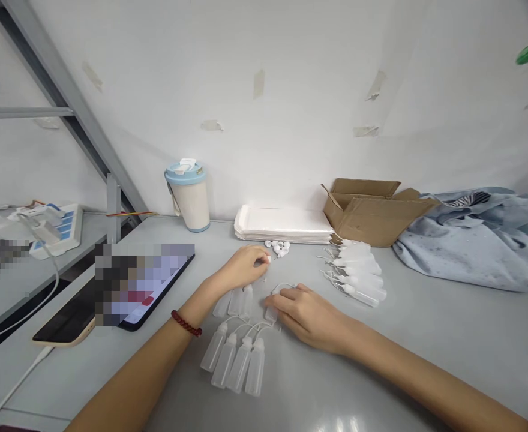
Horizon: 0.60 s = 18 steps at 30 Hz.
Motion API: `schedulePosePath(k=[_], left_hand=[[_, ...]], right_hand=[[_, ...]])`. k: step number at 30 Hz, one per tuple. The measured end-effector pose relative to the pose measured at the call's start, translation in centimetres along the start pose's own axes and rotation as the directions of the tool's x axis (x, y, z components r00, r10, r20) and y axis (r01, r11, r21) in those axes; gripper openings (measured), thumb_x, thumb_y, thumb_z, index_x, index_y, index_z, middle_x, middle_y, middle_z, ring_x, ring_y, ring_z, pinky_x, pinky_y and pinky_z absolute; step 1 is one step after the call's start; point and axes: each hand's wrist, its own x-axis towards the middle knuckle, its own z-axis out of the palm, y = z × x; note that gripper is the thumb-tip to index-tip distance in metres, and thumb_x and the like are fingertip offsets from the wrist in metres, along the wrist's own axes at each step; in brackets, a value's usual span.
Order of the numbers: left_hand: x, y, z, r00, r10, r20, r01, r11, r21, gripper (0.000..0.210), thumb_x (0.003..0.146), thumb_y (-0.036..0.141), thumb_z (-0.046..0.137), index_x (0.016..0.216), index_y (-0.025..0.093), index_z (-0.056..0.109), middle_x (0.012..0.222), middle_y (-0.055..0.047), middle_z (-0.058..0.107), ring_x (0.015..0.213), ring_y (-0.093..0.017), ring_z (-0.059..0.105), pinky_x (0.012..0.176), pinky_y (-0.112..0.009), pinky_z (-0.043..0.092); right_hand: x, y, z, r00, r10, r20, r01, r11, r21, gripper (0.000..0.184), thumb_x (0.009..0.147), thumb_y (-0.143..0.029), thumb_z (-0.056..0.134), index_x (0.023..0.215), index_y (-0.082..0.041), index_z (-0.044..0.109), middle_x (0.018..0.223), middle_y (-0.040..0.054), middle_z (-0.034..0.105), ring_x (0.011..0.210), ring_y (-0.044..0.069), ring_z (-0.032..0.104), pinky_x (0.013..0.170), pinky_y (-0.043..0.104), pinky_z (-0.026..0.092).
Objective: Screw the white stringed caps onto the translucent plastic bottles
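My left hand, a dark red beaded bracelet on its wrist, pinches a small white cap close to a small pile of white caps. My right hand is closed over a small translucent squeeze bottle, which its fingers partly hide. Several like bottles lie in a front row, with thin white tubes at their tops. Behind that row, more bottles lie partly under my left wrist. To the right, another group of bottles with thin tubes lies bunched together.
A stack of white padded envelopes and an open cardboard box stand along the wall. Grey-blue cloth lies at the right. A lidded cup stands back left, with two phones and a charging cable nearer me.
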Motion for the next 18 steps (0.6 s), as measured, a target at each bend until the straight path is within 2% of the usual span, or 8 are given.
schedulePosePath(k=[8, 13, 18], left_hand=[[0.2, -0.2, 0.3, 1.000, -0.010, -0.019, 0.010, 1.000, -0.010, 0.014, 0.071, 0.010, 0.050, 0.061, 0.016, 0.057, 0.088, -0.003, 0.067, 0.079, -0.017, 0.059, 0.073, -0.025, 0.042], [0.2, -0.4, 0.4, 0.998, -0.060, -0.037, 0.059, 0.998, -0.021, 0.015, 0.067, 0.009, 0.051, 0.054, 0.016, 0.052, 0.072, -0.001, 0.063, 0.066, -0.015, 0.056, 0.063, -0.025, 0.039], [-0.1, 0.5, 0.2, 0.986, -0.150, -0.072, 0.143, 0.985, -0.096, 0.008, 0.068, 0.014, 0.053, 0.060, 0.016, 0.053, 0.063, 0.000, 0.059, 0.062, -0.015, 0.054, 0.058, -0.025, 0.040]], right_hand=[[-0.1, 0.1, 0.3, 0.997, 0.015, -0.078, -0.014, 1.000, 0.021, 0.029, 0.097, -0.027, 0.031, 0.106, -0.019, 0.057, 0.083, 0.0059, 0.060, 0.071, 0.017, 0.056, 0.072, 0.031, 0.041], [-0.6, 0.6, 0.3, 0.979, 0.048, -0.199, -0.045, 0.999, 0.017, 0.027, 0.096, -0.027, 0.035, 0.107, -0.017, 0.057, 0.082, 0.0064, 0.058, 0.069, 0.017, 0.054, 0.069, 0.031, 0.043], [-2.1, 1.5, 0.2, 0.934, 0.090, -0.345, -0.058, 0.993, 0.104, 0.021, 0.093, -0.025, 0.039, 0.108, -0.019, 0.053, 0.087, 0.0069, 0.058, 0.074, 0.018, 0.054, 0.068, 0.031, 0.043]])
